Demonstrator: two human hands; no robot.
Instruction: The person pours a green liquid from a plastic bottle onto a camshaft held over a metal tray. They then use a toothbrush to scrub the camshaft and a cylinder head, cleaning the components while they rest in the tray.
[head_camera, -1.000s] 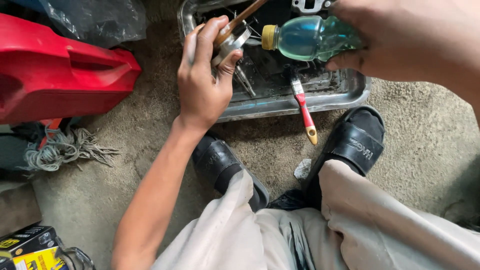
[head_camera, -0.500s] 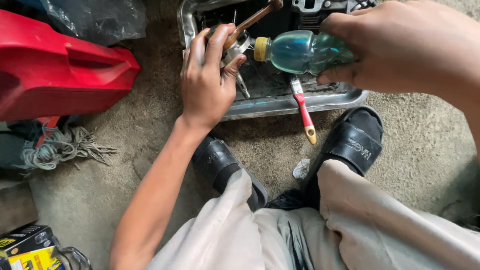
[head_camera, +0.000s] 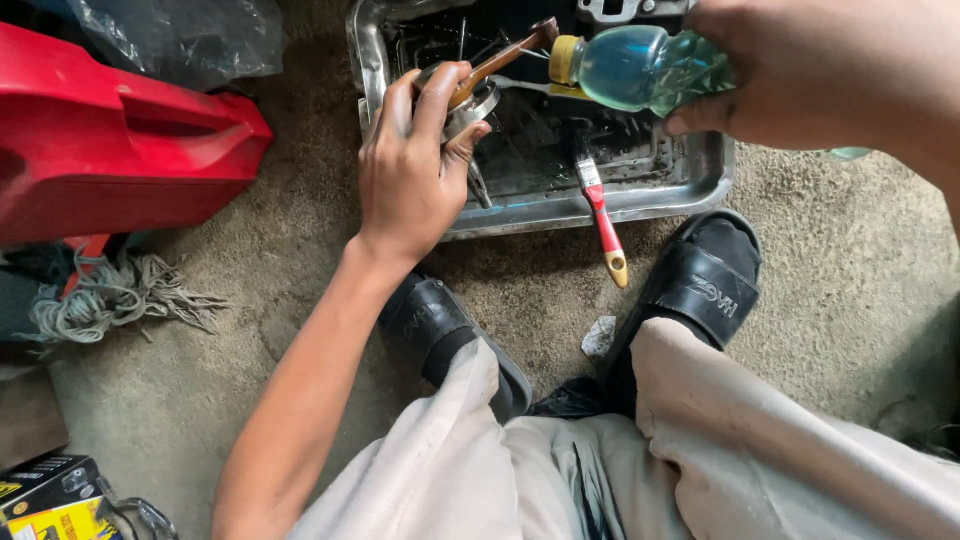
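We have one view only, from a camera worn on the head, looking almost straight down past our knees in pale trousers (head_camera: 700, 450) to the sandy concrete floor (head_camera: 250, 280). It sits close: our forearms fill much of the frame, and the right hand (head_camera: 800, 70) is cut off by the top edge. The dented metal tray (head_camera: 700, 180) lies at the top of the frame, farthest from us, our black sandals (head_camera: 700, 280) just below it.
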